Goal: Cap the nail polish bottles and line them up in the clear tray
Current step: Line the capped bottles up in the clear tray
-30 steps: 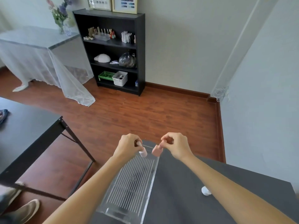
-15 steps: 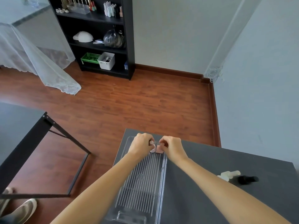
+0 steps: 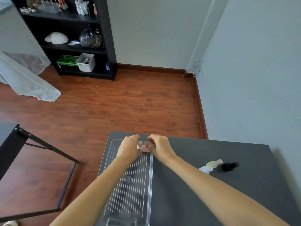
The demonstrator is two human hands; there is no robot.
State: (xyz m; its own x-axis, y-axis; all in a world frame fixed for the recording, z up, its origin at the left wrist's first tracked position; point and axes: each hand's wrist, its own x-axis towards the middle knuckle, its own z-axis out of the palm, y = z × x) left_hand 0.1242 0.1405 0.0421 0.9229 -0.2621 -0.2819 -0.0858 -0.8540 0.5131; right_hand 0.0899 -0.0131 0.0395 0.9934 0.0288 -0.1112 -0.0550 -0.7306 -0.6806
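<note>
A clear ribbed tray (image 3: 130, 190) lies lengthwise on the dark grey table (image 3: 187, 193). At its far end my left hand (image 3: 128, 148) is closed on a pale pink nail polish bottle (image 3: 139, 146), and my right hand (image 3: 160, 148) is closed on a darker pink bottle (image 3: 146, 148). The two bottles stand side by side, touching or nearly so, low inside the tray's far right corner. My fingers hide their caps. On the table to the right lie a whitish bottle (image 3: 211, 165) and a black bottle (image 3: 229, 166).
The table's far edge is just beyond my hands, with wooden floor past it. A second black table (image 3: 9, 139) stands at the left. A black shelf unit (image 3: 73, 38) with bottles and bins is against the far wall. A grey wall runs along the right.
Both hands carried the pink bottles down and together, from above the tray's far end into its far right corner. The camera tilted down, bringing the whitish and black bottles into view.
</note>
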